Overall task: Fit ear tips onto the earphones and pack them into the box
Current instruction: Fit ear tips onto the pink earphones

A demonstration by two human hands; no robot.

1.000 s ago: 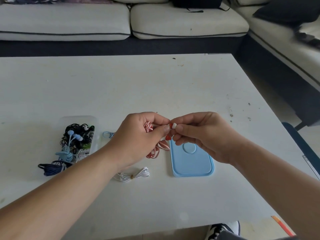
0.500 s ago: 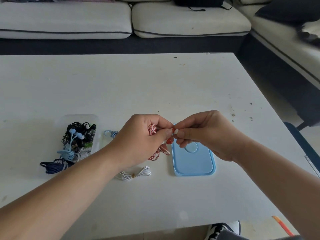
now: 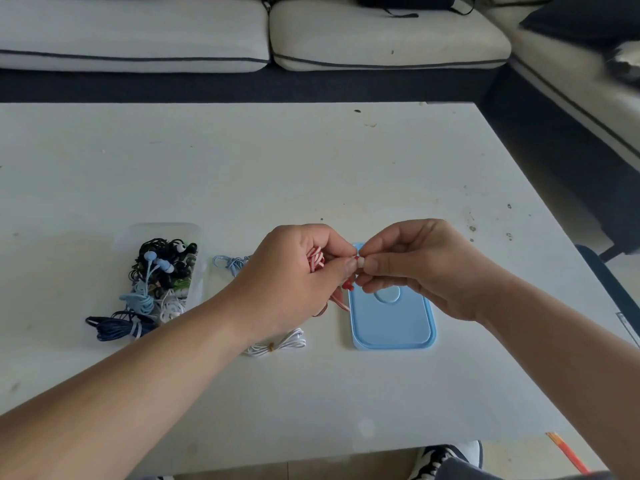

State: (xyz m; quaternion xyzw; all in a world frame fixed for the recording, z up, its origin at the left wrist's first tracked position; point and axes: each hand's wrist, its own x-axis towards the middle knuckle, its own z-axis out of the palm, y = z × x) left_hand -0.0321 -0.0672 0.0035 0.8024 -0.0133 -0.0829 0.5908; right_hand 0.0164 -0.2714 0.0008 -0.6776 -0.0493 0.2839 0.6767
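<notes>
My left hand (image 3: 294, 271) grips a red-and-white striped earphone (image 3: 316, 262), its cable bunched in the palm and hanging below the fingers. My right hand (image 3: 419, 268) pinches a small white ear tip (image 3: 360, 262) against the earbud at the left thumb. Both hands meet just above the top left corner of the light blue lid (image 3: 391, 320). A clear plastic box (image 3: 194, 237) at the left holds several tangled earphones, black, blue and white.
A coiled white earphone (image 3: 277, 344) lies under my left wrist. A light blue earphone cable (image 3: 230, 263) sits between box and hand. A dark blue cable (image 3: 110, 327) spills out of the box. Sofas border the white table (image 3: 311, 168) at the back and right.
Both hands have stayed together with the ear tip pressed at the earbud, drifting slightly lower toward the blue lid. Nothing on the table has moved.
</notes>
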